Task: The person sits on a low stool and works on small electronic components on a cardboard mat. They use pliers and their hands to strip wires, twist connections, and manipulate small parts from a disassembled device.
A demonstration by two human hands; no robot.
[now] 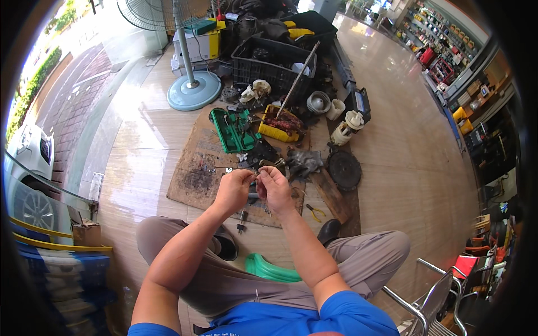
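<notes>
Tiny piece (257,173), barely visible, lies between left grip (233,188) and right grip (276,190).

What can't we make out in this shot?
All head view:
- Anything pinched between the bare left hand and bare right hand: too small, fingers cover it.
- Full shape of the curved, glossy green object: grey trousers and right forearm hide part.
- Top of the standing fan with round pale-blue base: cut off by the upper edge.
</notes>
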